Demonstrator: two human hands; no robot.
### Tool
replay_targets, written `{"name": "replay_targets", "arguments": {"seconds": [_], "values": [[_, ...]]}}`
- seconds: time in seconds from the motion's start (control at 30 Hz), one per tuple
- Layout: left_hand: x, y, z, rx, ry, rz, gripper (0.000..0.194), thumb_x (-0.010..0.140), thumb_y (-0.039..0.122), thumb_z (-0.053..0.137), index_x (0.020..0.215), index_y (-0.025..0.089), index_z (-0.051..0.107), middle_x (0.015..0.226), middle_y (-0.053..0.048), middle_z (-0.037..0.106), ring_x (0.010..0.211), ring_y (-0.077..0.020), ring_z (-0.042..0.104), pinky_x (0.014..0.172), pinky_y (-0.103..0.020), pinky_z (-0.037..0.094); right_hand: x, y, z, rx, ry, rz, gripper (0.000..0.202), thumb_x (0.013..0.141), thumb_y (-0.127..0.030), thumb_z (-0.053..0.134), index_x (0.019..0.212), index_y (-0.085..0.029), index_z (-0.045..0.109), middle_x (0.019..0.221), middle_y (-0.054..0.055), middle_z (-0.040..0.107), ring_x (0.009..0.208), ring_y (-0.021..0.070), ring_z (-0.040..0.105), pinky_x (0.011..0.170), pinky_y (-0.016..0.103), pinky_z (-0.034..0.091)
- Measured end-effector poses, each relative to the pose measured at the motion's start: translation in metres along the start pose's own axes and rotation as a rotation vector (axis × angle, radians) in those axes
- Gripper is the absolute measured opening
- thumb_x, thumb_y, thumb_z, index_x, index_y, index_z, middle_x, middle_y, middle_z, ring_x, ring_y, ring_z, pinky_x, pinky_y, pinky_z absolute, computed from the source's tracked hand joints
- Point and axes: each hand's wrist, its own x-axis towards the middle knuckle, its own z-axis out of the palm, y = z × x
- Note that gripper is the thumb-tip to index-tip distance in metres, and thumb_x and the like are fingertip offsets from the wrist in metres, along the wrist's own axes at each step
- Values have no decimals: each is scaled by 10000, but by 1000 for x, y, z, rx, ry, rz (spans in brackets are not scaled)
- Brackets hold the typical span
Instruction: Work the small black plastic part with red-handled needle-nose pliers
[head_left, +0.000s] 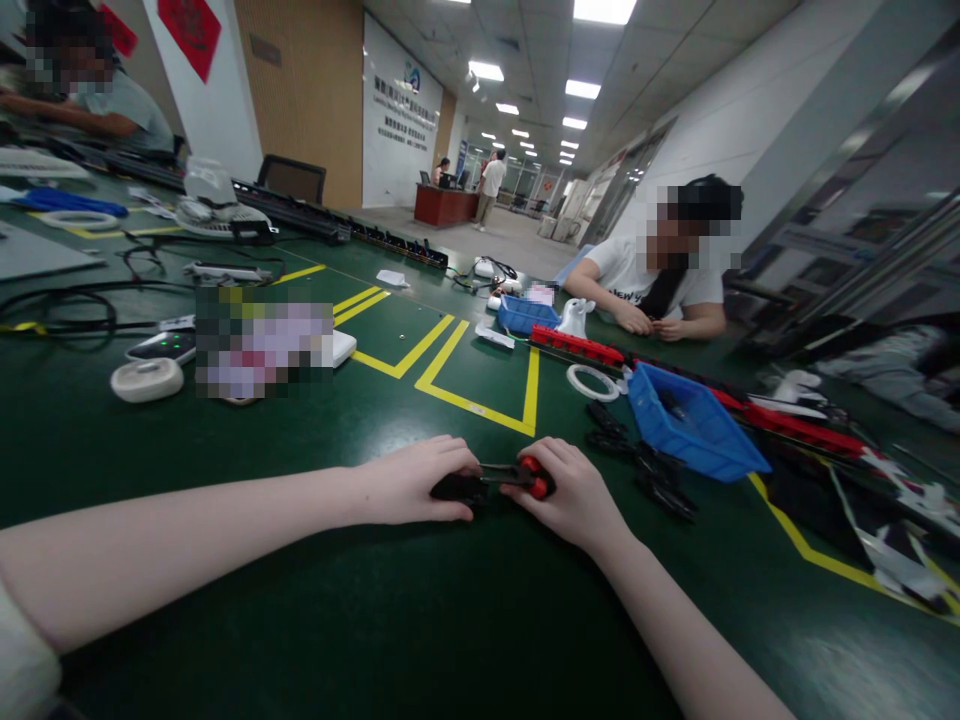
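Note:
My right hand [576, 492] is closed around red-handled pliers [534, 478], whose metal jaws point left. A small black plastic-looking piece [459, 488] is gripped between the thumb and fingers of my left hand [420, 482]. The plier jaws reach to the right end of the black piece; whether they bite on it I cannot tell. Both hands are low over the green table [360, 620]. To the right of my right hand lie several black pieces [660, 480], close to a blue bin [697, 440].
A white ring [592, 382] lies near the blue bin, with a long red strip [577, 345] behind. Left are a white case [147, 380], a partly blurred phone [255, 350] and black cables [60, 300]. Across the table sits a co-worker [652, 270]. Yellow tape [480, 410] marks the tabletop.

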Motion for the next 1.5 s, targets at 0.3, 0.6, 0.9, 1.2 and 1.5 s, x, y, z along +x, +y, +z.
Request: {"name": "replay_targets", "arguments": {"seconds": [0.3,0.6,0.9,1.2,1.5], "values": [[0,3,-2,-57,3,-89,296,820,364,755,919,179,546,953,-20,591,844,-179,555,687,-276,431,0,-2,-2,26,-1,-10,230,825,-369,715,960,-226,596,950,60,655,865,226,618,752,359,481],[1,-1,1,-75,13,-80,344,762,355,799,852,178,518,919,-8,573,809,-167,535,653,-256,395,0,-2,-2,13,-7,-19,197,825,-336,706,943,-224,595,921,55,658,854,226,618,743,358,476],[1,-1,0,-69,-7,-27,332,777,339,790,938,184,544,954,-20,580,844,-180,565,679,-260,416,0,-3,-3,-16,5,-63,203,797,-270,685,971,-222,594,914,60,668,853,233,620,763,367,487],[-1,-2,1,-84,-28,-61,377,794,364,779,1008,201,515,967,-20,611,817,-181,604,646,-254,421,-3,-2,-1,-51,37,-87,265,767,-214,663,1024,-197,599,993,103,679,945,278,625,848,429,502],[0,8,-1,87,-91,-78,396,829,537,709,1022,215,585,814,2,665,688,-187,625,549,-246,341,-2,-2,0,-68,39,-108,287,746,-205,679,1026,-189,618,996,108,684,960,282,630,863,433,508]]}}
